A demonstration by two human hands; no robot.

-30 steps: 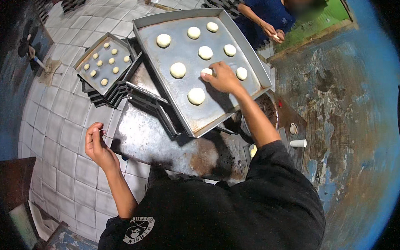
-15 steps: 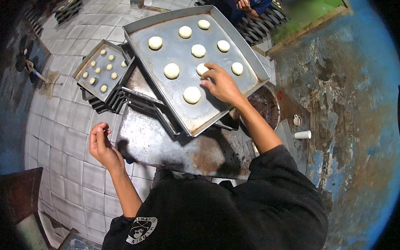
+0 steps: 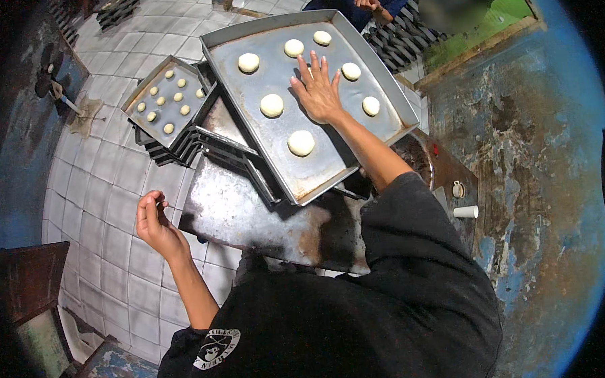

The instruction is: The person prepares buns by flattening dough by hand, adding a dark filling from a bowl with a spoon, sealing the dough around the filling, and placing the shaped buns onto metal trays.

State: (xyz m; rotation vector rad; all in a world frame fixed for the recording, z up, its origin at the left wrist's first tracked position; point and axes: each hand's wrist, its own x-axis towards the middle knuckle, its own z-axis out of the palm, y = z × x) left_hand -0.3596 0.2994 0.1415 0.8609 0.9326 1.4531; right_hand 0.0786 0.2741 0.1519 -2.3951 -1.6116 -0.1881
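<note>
A large metal baking tray (image 3: 344, 136) holds several round, pale dough balls (image 3: 271, 105) spaced apart. My right hand (image 3: 320, 97) lies palm down over the middle of it, fingers stretched and spread. Its palm and fingers hide part of the tray, and a bit of a pale dough ball (image 3: 309, 73) shows between the fingers. My left hand (image 3: 157, 226) hangs in the air left of the tray, touching nothing around it. Its fingers are curled in toward the thumb, and whatever they hold, if anything, is hidden.
The tray rests tilted on other dark trays (image 3: 237, 158) over a worn metal tabletop (image 3: 250, 218). A smaller tray of dough balls (image 3: 137, 115) tops a stack at the left. A white cup (image 3: 465, 212) and a mug (image 3: 458, 189) stand at the right. Another person's hands (image 3: 368, 0) are beyond.
My right hand has gone from bent fingers at one dough ball to lying flat and spread, a little farther forward. My left hand keeps its curl. The whole view has shifted slightly.
</note>
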